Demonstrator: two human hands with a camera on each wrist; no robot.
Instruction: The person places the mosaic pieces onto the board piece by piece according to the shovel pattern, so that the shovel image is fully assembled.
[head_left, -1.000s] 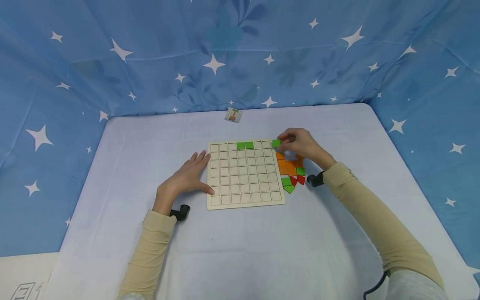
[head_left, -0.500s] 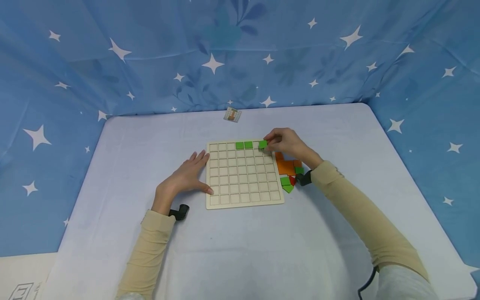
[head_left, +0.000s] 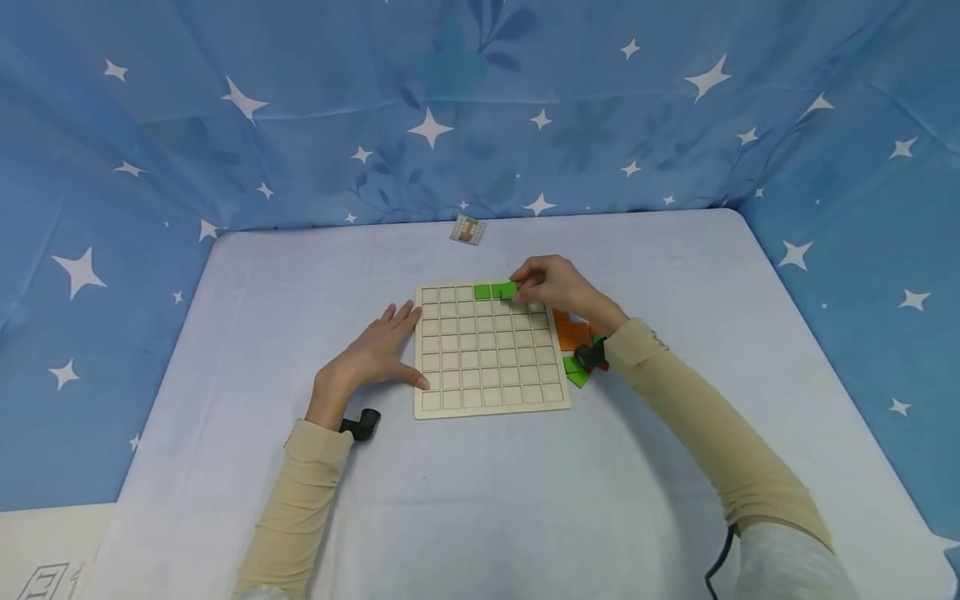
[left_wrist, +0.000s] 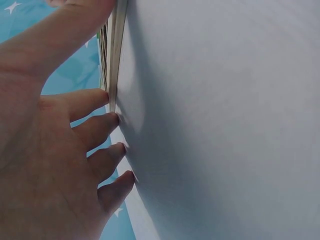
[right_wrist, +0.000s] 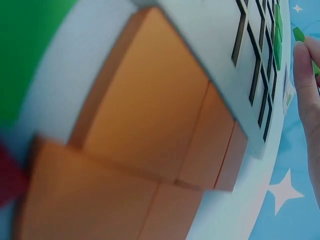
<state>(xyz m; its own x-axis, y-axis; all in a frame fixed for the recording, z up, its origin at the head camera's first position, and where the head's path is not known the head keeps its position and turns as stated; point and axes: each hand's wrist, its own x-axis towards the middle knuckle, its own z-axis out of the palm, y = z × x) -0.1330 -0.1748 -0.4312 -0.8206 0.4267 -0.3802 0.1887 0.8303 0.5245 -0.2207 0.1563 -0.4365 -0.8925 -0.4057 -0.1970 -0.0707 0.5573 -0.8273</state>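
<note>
A pale wooden grid board (head_left: 487, 358) lies flat on the white table. My left hand (head_left: 375, 352) rests at its left edge, fingers spread and thumb over the lower left corner; in the left wrist view the left hand (left_wrist: 55, 150) has its fingertips along the rim. Over the top row, my right hand (head_left: 557, 285) pinches a green square tile (head_left: 510, 290) between thumb and fingers. That tile sits just right of two green tiles (head_left: 482, 292) set in the row. Whether it lies in a cell I cannot tell.
Orange tiles (head_left: 573, 336) lie against the board's right side, partly under my right forearm. Green pieces (head_left: 577, 378) are below them; a red bit shows behind the black wrist camera (head_left: 591, 356). A small patterned card (head_left: 468, 229) lies near the table's back edge.
My right hand has carried the green tile leftward from beyond the board's upper right corner, along the top row, up to the two green tiles. The left hand has stayed in place.
</note>
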